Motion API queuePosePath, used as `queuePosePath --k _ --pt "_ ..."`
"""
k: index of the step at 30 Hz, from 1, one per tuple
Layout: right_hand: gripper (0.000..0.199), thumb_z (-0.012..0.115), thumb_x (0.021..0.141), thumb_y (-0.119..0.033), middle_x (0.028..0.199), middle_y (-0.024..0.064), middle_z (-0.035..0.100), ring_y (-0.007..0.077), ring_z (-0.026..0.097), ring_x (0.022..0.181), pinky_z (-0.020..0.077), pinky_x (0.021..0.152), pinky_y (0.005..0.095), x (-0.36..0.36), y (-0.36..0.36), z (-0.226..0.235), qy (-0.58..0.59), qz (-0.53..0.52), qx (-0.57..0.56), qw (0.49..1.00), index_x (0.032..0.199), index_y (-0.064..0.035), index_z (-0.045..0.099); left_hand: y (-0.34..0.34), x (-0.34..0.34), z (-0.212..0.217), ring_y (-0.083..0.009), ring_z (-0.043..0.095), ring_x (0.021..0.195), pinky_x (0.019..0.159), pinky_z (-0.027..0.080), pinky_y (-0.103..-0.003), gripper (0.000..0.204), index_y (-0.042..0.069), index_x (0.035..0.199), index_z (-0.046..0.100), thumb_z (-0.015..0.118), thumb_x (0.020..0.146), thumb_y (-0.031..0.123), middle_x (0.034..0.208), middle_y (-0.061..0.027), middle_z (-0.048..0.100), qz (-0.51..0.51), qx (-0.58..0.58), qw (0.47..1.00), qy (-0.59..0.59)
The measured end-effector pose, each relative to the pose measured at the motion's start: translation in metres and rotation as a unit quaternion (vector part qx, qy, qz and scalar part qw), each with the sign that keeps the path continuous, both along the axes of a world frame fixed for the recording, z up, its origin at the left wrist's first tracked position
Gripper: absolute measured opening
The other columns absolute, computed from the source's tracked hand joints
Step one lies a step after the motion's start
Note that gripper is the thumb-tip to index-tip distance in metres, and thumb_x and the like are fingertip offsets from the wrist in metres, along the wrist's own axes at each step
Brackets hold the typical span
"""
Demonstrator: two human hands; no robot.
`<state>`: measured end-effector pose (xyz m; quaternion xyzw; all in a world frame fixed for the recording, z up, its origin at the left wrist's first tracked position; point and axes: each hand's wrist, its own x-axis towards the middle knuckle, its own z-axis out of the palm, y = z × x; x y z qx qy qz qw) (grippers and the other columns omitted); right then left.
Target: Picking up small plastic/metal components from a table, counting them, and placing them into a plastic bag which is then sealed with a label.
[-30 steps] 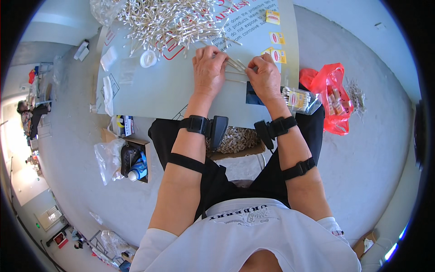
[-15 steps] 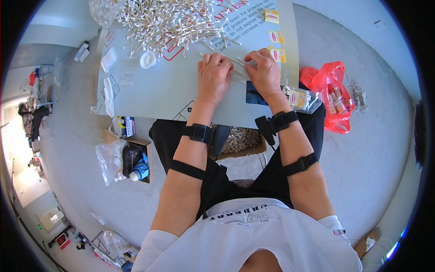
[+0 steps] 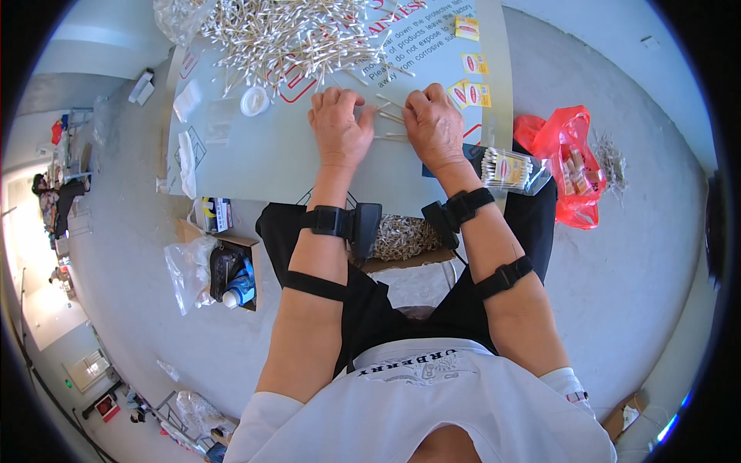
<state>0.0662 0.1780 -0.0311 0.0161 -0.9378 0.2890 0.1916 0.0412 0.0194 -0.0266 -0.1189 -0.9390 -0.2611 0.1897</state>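
**Two hands curled over a few swabs on the board**

Here the left hand (image 3: 338,127) lies palm down on the pale board (image 3: 270,162), fingers bent under at the knuckles, and its fingertips rest on a small bunch of loose cotton swabs (image 3: 388,117). The right hand (image 3: 434,123) sits just beside it in the same curl, thumb side turned toward the swabs. Whether either hand truly pinches a swab cannot be told, since the fingertips are tucked out of sight. Four or five swabs show between the two hands, some fanning up and away, one lying flat near the thumbs.

Beyond the knuckles spreads a large heap of swabs (image 3: 285,35), too many to count. One round white lid (image 3: 254,100) lies left of the hands, well apart. To the right, one clear packet of swabs (image 3: 509,168) rests at the board's edge, and past it one red plastic bag (image 3: 567,158) on the floor. Three small yellow labels (image 3: 472,94) are stuck near the right hand. A box of swabs (image 3: 401,238) sits between the knees. Each forearm wears two black straps.
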Motion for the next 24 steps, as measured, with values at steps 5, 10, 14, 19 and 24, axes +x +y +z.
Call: queuePosePath --k 5,10,14,19,24 --pt "0.005 0.065 0.078 -0.01 0.087 0.0101 0.053 0.0292 0.061 0.083 0.053 0.066 0.0417 -0.001 0.001 -0.001 0.011 -0.001 0.01 1.0 0.08 -0.007 0.062 -0.016 0.0 -0.004 -0.0288 0.051 0.095 0.08 0.039 -0.042 0.013 0.011 0.08 0.063 0.072 0.072 0.008 0.088 -0.0036 0.056 -0.03 -0.015 0.998 -0.046" --pt "0.003 0.064 0.078 -0.009 0.088 0.0097 0.053 0.0282 0.06 0.083 0.053 0.063 0.0402 0.008 0.004 0.002 0.013 0.029 0.023 0.999 0.077 -0.0068 0.063 -0.015 -0.008 -0.001 -0.0287 0.051 0.093 0.079 0.039 -0.042 0.013 0.01 0.08 0.063 0.072 0.071 0.005 0.086 -0.0039 0.056 -0.005 0.015 1.0 -0.012" --pt "0.001 0.064 0.077 -0.008 0.087 0.0094 0.053 0.0279 0.06 0.082 0.0527 0.062 0.0392 0.022 0.005 0.006 0.021 0.061 0.003 0.998 0.077 -0.0072 0.063 -0.008 -0.02 0.005 -0.0288 0.051 0.094 0.08 0.04 -0.042 0.014 0.01 0.082 0.064 0.071 0.072 0.003 0.087 -0.0045 0.058 -0.035 -0.023 0.999 -0.012" --pt "0.008 0.07 0.075 -0.01 0.088 0.0099 0.055 0.0311 0.062 0.082 0.0519 0.065 0.0427 0.032 0.013 0.007 -0.024 0.027 -0.127 0.991 0.079 -0.0076 0.063 0.0 -0.016 0.007 -0.0297 0.053 0.095 0.084 0.043 -0.041 0.02 0.01 0.092 0.066 0.07 0.073 0.003 0.093 -0.0053 0.061 -0.059 -0.02 0.998 0.026" --pt "0.012 0.07 0.076 -0.013 0.087 0.0101 0.056 0.0331 0.062 0.082 0.0516 0.067 0.0441 0.02 0.024 0.005 -0.026 -0.043 -0.069 0.996 0.083 -0.0087 0.062 0.014 0.037 0.012 -0.029 0.051 0.105 0.09 0.041 -0.043 0.038 0.008 0.11 0.063 0.071 0.073 0.008 0.112 -0.0071 0.058 -0.147 -0.029 0.988 -0.025"
